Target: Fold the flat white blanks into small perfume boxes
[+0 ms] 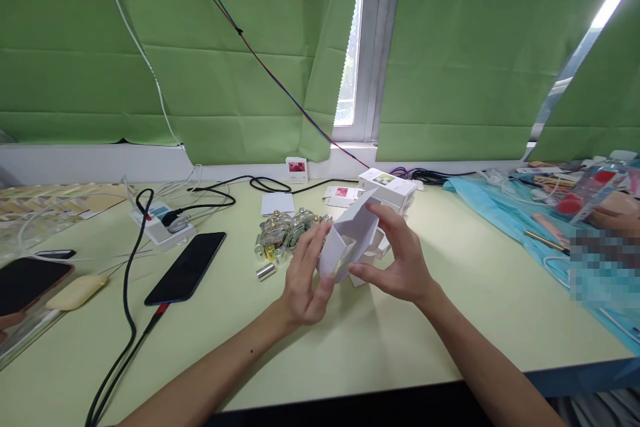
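Between my two hands a small white cardboard box [353, 233] is held up above the table, tilted, its flaps standing out and its end open. My left hand [306, 277] grips its left side with thumb and fingers. On the right side, my right hand [400, 253] pinches the box between thumb and fingers. Just behind lie several clear-wrapped bundles [290, 230] with small metal caps. A silver cylinder [267, 271] lies near my left hand. More white boxes [390, 188] are stacked behind my right hand.
A black phone [186, 268] on a cable lies at left, near a white power strip [164, 225]. A small box with a red picture [297, 170] stands against the wall. At right, a blue sheet [505, 217] bears a bottle, pens and another person's hand [617, 213].
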A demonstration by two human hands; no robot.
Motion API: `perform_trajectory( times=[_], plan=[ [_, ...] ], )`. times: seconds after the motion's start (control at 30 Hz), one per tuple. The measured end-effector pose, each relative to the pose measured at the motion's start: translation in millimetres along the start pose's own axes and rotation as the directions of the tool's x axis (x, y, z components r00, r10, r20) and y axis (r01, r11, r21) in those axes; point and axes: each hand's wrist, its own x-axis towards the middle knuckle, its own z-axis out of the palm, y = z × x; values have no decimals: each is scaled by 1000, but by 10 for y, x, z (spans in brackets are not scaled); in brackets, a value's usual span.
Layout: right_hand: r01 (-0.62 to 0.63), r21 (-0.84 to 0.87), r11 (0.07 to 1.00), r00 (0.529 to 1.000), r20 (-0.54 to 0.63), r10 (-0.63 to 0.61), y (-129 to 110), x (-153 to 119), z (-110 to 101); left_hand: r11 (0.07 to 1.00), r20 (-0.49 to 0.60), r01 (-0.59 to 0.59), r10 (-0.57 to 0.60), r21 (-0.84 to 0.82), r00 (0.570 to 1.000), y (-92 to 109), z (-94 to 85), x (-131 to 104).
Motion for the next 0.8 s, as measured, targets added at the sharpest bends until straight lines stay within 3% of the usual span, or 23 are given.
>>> perform_trajectory(
  times=[0.8],
  plan=[
    [58, 13, 998, 998, 29, -58, 5, 18, 14, 995, 154, 51, -38, -81, 987, 8, -4, 17]
  ],
)
